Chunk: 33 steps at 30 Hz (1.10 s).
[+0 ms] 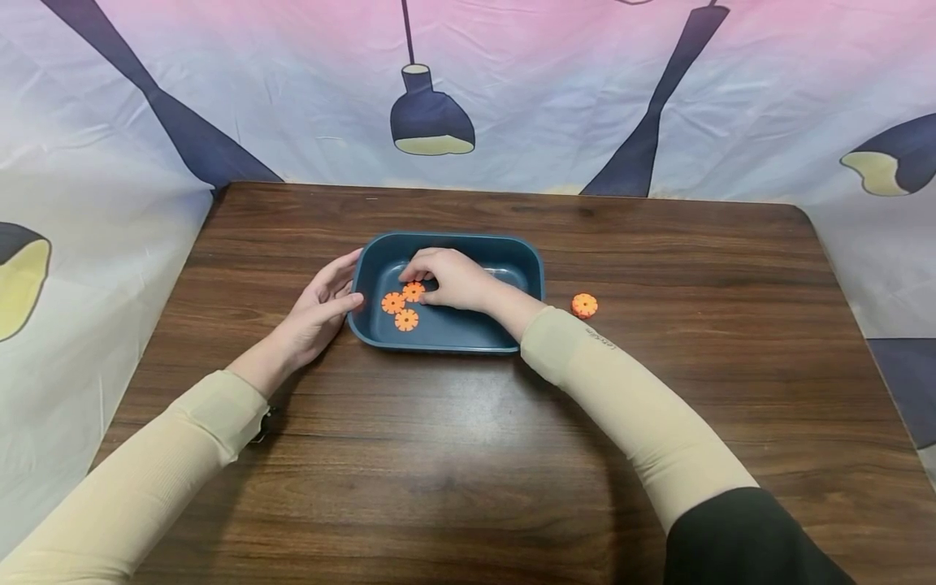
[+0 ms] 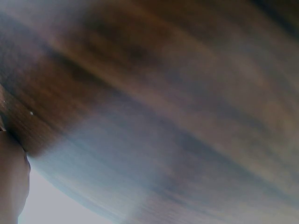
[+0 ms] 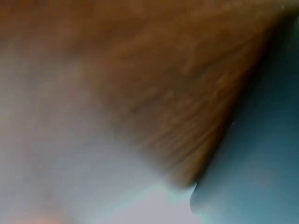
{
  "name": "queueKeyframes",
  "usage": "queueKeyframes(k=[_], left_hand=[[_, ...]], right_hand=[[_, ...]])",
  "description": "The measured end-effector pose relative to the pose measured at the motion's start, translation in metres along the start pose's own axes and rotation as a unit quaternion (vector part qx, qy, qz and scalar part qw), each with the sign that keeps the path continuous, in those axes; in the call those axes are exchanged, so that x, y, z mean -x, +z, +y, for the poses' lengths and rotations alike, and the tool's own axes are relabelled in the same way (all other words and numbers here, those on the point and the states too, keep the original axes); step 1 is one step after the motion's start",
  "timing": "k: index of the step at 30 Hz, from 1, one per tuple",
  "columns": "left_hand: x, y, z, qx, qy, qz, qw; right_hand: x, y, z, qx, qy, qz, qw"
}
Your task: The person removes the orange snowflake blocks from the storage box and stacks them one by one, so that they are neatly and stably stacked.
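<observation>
A dark blue-green tray [image 1: 468, 351] with high walls sits on the table. Inside, towards its left end, lie orange flower-shaped discs with notched edges: one disc [image 1: 392, 303] at left, another [image 1: 406, 320] nearer the front, and a third disc [image 1: 413, 292] at the back. My right hand [image 1: 457, 280] reaches in over the tray's right side, thumb and curled fingertips at opposite edges of the back disc. With my left hand [image 1: 310, 313] I hold the tray's left end, thumb at the rim and fingers along the outer wall. Neither wrist view shows the discs.
To the right of the tray, a small stack of orange discs [image 1: 584, 305] sits on the brown wooden table [image 1: 439, 455]. Behind the table hangs a cloth backdrop [image 1: 526, 106] printed with lamps. The wrist views are blurred, showing mostly wood; the tray wall [image 3: 261, 154] appears in the right one.
</observation>
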<state>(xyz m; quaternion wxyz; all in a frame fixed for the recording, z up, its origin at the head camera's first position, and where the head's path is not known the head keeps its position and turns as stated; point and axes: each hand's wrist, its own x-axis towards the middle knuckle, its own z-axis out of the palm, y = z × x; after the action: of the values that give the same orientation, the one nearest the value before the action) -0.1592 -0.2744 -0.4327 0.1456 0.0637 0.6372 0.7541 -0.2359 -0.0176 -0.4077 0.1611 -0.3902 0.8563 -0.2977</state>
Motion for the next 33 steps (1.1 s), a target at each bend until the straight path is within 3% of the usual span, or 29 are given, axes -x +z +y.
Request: queueKeyframes(k=[19, 33], left_hand=[[0.0002, 0.0014, 0.0006, 0.005, 0.004, 0.002, 1.0000], [-0.0002, 0.0000, -0.0005, 0.006, 0.005, 0.002, 1.0000]], right_hand=[[-0.0020, 0.0025, -0.0013, 0.014, 0.011, -0.022, 0.9996], [0.0035, -0.0013, -0.0029, 0.019, 0.013, 0.002, 0.9997]])
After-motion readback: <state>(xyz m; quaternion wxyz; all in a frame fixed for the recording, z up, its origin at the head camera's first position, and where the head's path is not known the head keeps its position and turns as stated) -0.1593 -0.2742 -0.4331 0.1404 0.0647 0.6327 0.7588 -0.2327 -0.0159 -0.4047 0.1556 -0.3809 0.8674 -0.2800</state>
